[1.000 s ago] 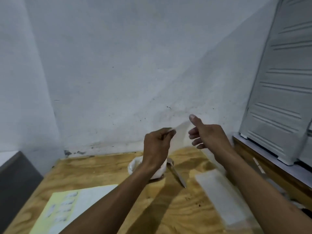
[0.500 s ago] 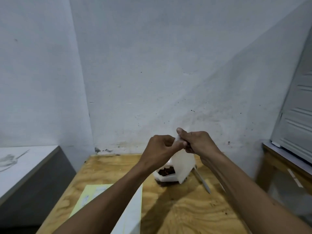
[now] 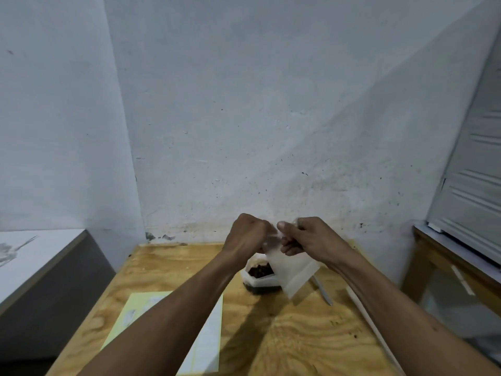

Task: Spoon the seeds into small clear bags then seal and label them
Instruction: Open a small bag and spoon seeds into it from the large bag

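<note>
While seeds (image 3: 259, 270) sit in a white tub (image 3: 260, 280) below, left hand (image 3: 248, 234) and right hand (image 3: 309, 237) pinching a clear bag (image 3: 294, 272) above the wooden table (image 3: 298, 335)

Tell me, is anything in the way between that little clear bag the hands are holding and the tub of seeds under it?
Nothing visible is. The left hand and right hand pinch the top of the clear bag, which hangs just above and in front of the seed container. The spoon lies on the table to its right.

No writing anywhere is clear enough to read.
</note>
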The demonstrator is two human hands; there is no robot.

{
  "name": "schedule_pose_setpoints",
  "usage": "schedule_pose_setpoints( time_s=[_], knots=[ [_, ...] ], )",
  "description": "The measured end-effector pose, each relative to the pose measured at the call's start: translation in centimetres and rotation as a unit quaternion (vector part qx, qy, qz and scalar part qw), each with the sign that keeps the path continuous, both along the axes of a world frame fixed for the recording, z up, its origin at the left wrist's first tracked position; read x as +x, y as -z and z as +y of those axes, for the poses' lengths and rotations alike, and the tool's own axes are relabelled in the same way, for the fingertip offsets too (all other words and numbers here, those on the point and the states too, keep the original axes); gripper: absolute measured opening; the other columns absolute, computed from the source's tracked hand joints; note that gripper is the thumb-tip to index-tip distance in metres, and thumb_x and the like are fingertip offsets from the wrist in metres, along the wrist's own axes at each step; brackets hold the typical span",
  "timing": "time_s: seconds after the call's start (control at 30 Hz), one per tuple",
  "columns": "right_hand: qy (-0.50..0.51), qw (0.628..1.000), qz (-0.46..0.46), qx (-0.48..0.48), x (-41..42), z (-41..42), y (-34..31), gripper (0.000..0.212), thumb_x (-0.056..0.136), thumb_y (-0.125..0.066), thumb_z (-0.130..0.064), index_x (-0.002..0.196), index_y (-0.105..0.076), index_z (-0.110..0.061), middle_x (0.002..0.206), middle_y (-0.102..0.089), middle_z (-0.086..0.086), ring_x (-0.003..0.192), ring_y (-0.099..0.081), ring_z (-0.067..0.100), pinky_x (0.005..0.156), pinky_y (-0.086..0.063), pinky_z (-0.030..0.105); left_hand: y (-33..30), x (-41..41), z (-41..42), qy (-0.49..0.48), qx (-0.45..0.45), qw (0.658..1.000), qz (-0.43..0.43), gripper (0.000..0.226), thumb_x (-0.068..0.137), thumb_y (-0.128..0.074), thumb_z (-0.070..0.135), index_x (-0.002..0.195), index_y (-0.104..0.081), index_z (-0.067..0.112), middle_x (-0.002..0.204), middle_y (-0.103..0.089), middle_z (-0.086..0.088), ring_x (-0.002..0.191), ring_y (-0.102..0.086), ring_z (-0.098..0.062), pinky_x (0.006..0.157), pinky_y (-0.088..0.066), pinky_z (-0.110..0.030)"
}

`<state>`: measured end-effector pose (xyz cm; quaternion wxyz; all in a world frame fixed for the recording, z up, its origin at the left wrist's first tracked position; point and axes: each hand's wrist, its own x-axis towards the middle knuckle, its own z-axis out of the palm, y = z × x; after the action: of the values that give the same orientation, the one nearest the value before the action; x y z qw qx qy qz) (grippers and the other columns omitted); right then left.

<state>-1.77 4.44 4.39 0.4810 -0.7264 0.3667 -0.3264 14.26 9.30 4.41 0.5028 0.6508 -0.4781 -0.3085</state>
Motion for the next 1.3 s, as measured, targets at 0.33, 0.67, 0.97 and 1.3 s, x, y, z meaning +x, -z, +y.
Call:
schedule_pose_setpoints(
  time_s=[0.33, 0.67, 0.97, 1.3],
  knots=[
    [-0.039, 0.987, -0.093, 0.122, -0.4, 0.4, -1.5, 0.026, 0.099, -0.052, -0.003, 0.077, -0.063, 0.005, 0.068, -0.069, 0.011, 0.068, -0.071, 0.023, 0.067, -0.061, 0.031, -0.9, 2.7, 1.6, 0.258, -0.012, 0.958, -0.128, 0.085, 0.086, -0.074, 0.048, 0.158, -0.031, 0.034, 0.160, -0.035, 0.018, 0.142, -0.035, -0.001, 0.111, -0.029, -0.027],
    [-0.009, 0.992, 0.101, 0.077, -0.3, 0.1, -1.5, 0.029, 0.094, -0.052, 0.003, 0.066, -0.053, -0.004, 0.059, -0.052, 0.012, 0.048, -0.060, 0.021, 0.053, -0.053, 0.031, -0.2, 3.7, 1.2, 0.228, 0.015, 0.901, -0.369, 0.090, 0.071, -0.087, 0.045, 0.146, -0.040, 0.030, 0.142, -0.050, 0.010, 0.121, -0.051, -0.011, 0.101, -0.050, -0.036],
    [0.060, 0.984, 0.105, -0.130, -0.1, 0.3, -0.2, 0.013, 0.079, -0.075, -0.009, 0.068, -0.068, -0.005, 0.059, -0.061, -0.005, 0.053, -0.054, 0.009, 0.055, -0.043, 0.022, 1.9, 3.5, 1.1, 0.153, 0.015, 0.890, -0.429, 0.102, 0.066, -0.084, 0.062, 0.147, -0.035, 0.023, 0.136, -0.048, 0.004, 0.113, -0.052, -0.017, 0.093, -0.051, -0.037],
    [0.066, 0.983, 0.111, -0.128, -0.8, -1.6, 0.8, 0.013, 0.086, -0.076, -0.021, 0.098, -0.080, -0.018, 0.089, -0.078, -0.008, 0.077, -0.072, 0.003, 0.079, -0.056, 0.019, 3.3, 3.6, -0.3, 0.114, 0.005, 0.910, -0.399, 0.092, 0.068, -0.076, 0.070, 0.142, -0.042, 0.026, 0.132, -0.056, 0.004, 0.107, -0.055, -0.016, 0.088, -0.053, -0.037]
  ],
)
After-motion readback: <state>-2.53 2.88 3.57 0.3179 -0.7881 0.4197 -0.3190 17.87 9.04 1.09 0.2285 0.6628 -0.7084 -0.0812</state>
